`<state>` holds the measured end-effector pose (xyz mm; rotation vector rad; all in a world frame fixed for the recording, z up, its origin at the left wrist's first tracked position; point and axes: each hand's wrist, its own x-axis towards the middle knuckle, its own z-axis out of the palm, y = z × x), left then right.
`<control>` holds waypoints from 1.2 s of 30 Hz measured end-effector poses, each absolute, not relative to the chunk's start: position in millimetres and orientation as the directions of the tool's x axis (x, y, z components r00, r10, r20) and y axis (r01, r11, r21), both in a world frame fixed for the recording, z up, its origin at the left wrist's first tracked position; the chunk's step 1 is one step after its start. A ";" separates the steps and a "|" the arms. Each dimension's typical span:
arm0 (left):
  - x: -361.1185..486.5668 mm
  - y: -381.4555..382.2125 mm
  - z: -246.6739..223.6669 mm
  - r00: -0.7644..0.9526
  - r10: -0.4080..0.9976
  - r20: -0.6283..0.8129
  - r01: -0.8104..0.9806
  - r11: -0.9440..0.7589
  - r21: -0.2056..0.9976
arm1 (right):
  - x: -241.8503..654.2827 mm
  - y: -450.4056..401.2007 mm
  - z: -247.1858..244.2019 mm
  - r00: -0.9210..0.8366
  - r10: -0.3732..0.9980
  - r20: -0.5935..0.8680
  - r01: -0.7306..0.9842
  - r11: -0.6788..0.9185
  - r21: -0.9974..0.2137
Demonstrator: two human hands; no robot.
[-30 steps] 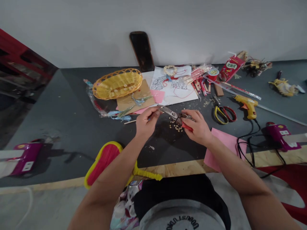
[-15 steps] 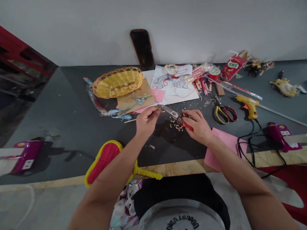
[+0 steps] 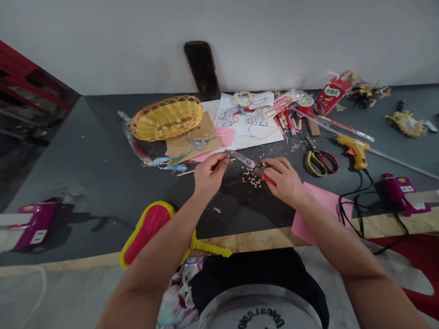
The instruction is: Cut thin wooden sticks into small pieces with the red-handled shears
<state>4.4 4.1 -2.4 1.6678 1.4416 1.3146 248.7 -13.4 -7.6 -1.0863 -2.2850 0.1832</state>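
Observation:
My left hand (image 3: 210,174) pinches a thin wooden stick (image 3: 185,173), whose tail pokes out to the left and whose tip shows just past my fingers. My right hand (image 3: 283,179) is wrapped around the red handles of pruning shears (image 3: 246,161). Their metal blades point left and reach the stick's tip by my left fingertips; I cannot tell whether they touch it. Below the shears, several small cut wooden pieces (image 3: 252,179) are scattered on the dark tabletop (image 3: 236,210).
Behind my hands are a yellow wicker basket (image 3: 164,119), a phone (image 3: 203,71) against the wall and a printed sheet (image 3: 254,128). To the right lie scissors (image 3: 321,160), a glue gun (image 3: 356,151) with a black cable and pink paper (image 3: 318,205). A red-yellow fan-shaped thing (image 3: 151,228) sits near my left forearm.
The camera view has shifted very slightly. Slightly more of the stick's tip shows beside the shears' blades. Both hands keep their grips in nearly the same place.

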 end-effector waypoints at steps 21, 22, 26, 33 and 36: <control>5.3 3.1 -3.5 -0.036 0.955 0.295 0.364 -0.262 0.894 | 248.2 -14.5 -10.5 -0.472 0.762 0.442 0.694 0.631 -0.346; 5.2 3.2 -3.2 -0.039 0.953 0.302 0.359 -0.269 0.894 | 248.5 -14.0 -11.6 -0.454 0.768 0.451 0.697 0.622 -0.357; 4.2 3.7 -1.5 -0.061 0.943 0.327 0.349 -0.287 0.892 | 250.7 -11.0 -13.6 -0.411 0.780 0.472 0.695 0.604 -0.391; 0.3 7.9 -9.3 -0.125 0.934 0.336 0.288 -0.290 0.913 | 247.0 -16.0 -7.5 -0.451 0.809 0.378 0.718 0.580 -0.385; 0.1 9.2 -11.4 -0.139 0.934 0.328 0.247 -0.288 0.925 | 245.2 -17.5 -6.2 -0.443 0.807 0.389 0.721 0.579 -0.380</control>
